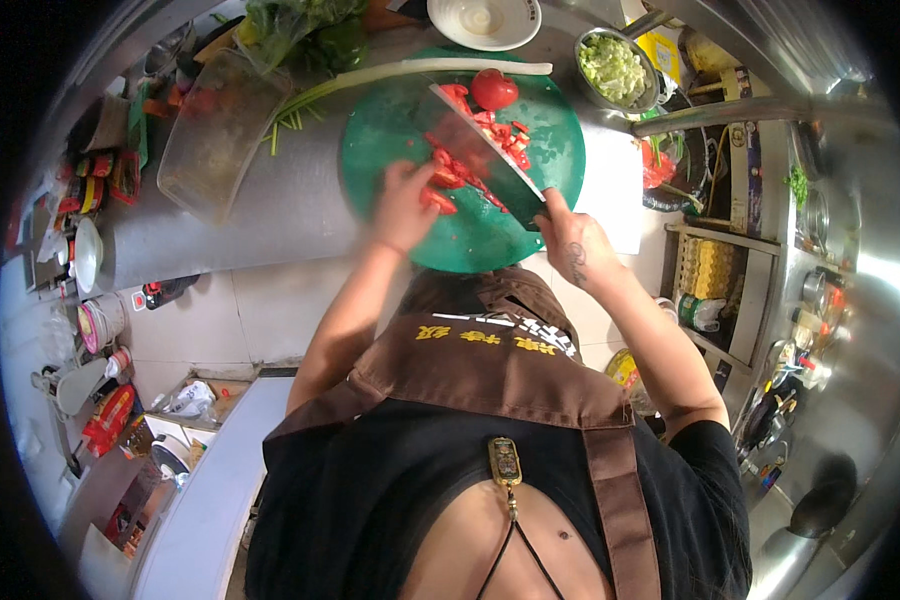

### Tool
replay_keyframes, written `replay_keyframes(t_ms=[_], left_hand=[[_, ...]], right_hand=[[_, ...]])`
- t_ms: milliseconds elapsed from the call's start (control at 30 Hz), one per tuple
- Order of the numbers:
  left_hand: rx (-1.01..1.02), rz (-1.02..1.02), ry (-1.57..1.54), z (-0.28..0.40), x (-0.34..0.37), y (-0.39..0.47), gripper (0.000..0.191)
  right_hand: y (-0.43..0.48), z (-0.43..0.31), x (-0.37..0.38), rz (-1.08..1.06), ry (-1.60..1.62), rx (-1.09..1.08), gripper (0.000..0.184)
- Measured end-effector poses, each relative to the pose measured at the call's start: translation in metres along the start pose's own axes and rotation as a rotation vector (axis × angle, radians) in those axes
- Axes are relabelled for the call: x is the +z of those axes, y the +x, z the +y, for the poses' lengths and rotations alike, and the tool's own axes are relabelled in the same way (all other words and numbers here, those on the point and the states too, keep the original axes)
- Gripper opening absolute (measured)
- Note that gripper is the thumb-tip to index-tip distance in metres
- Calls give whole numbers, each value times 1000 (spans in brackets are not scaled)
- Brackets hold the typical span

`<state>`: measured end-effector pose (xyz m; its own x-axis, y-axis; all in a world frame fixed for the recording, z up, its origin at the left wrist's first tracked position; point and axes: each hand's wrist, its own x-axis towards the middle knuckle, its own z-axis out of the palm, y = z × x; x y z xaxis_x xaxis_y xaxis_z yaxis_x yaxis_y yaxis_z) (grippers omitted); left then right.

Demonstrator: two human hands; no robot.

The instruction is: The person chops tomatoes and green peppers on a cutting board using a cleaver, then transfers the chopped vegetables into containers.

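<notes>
A round green cutting board [375, 135] lies on the steel counter in front of me. My right hand [577, 240] grips the dark handle of a cleaver [472, 142], whose broad blade slants up and left over the board. My left hand [406, 202], slightly blurred, is beside cut tomato pieces [444, 177] left of the blade; its fingers are bent, and whether they hold a piece I cannot tell. More chopped tomato [514, 142] lies right of the blade. An uncut-looking tomato [494, 90] sits near the board's far edge, below a long scallion [420, 67].
A metal pan of chopped pale green vegetable [615, 69] stands at the far right. A white bowl [484, 22] is behind the board. To the left lie a clear plastic container [214, 142] and bagged greens [307, 34]. A white bowl [88, 255] stands at the counter's left end.
</notes>
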<state>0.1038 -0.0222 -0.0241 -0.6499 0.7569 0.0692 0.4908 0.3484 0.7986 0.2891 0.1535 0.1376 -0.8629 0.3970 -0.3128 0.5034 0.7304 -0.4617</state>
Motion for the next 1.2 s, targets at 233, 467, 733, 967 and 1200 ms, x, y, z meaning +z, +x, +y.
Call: replay_keyframes(t_ms=[233,467,733,967,1200], left_hand=[[-277,156,-173,25,28,1,37],[-273,202,-209,27,27,-18,32],[-252,265,-189,19,29,-28,27],[-249,255,-233,-4,18,-50,26],[250,73,178,48,9,-17,36]], right_hand=[[-13,4,1,-20,10,70,20],[28,14,54,-52,-89,-16,21],[15,3,69,-124,-132,-3,22],[4,-16,22,-43,-70,-119,24],[-6,18,-1,154,46,-12,27]])
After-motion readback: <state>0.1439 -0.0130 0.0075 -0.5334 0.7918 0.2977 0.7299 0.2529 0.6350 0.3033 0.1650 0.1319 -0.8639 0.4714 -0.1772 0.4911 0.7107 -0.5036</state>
